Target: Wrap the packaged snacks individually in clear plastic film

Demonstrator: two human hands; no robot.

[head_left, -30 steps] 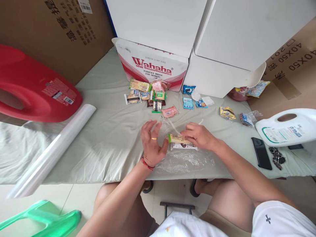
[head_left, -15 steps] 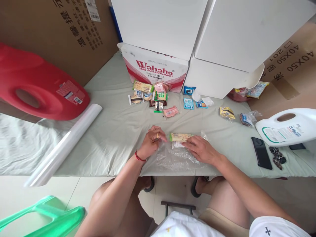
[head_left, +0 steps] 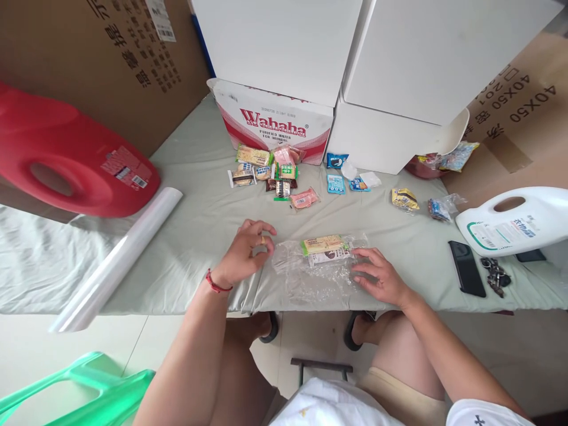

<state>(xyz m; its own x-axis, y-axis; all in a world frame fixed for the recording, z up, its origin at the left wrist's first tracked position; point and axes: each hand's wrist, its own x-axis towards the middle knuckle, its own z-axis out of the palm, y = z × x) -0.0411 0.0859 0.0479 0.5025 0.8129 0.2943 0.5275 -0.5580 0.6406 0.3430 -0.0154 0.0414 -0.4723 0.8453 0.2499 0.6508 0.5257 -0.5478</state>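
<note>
Two snack packets (head_left: 326, 249), one yellow-green and one white and brown, lie side by side on a sheet of clear plastic wrap (head_left: 317, 278) spread on the grey-green cloth. My left hand (head_left: 246, 251) rests left of the wrap with fingers curled in a pinch at the film's left edge; I cannot tell whether it grips the film. My right hand (head_left: 381, 278) lies flat with fingers spread on the right part of the wrap, just right of the packets. A red string circles my left wrist.
A pile of small snack packets (head_left: 270, 171) lies before a Wahaha carton (head_left: 270, 121). More packets (head_left: 344, 177) sit to the right. A roll of clear film (head_left: 119, 254), a red jug (head_left: 66, 160), a white jug (head_left: 515, 222), a black phone (head_left: 465, 275) and keys (head_left: 494, 275) surround the area.
My right hand came off the packets and moved right and down onto the wrap. My left hand closed from spread fingers and shifted left. The wrap now lies over the packets.
</note>
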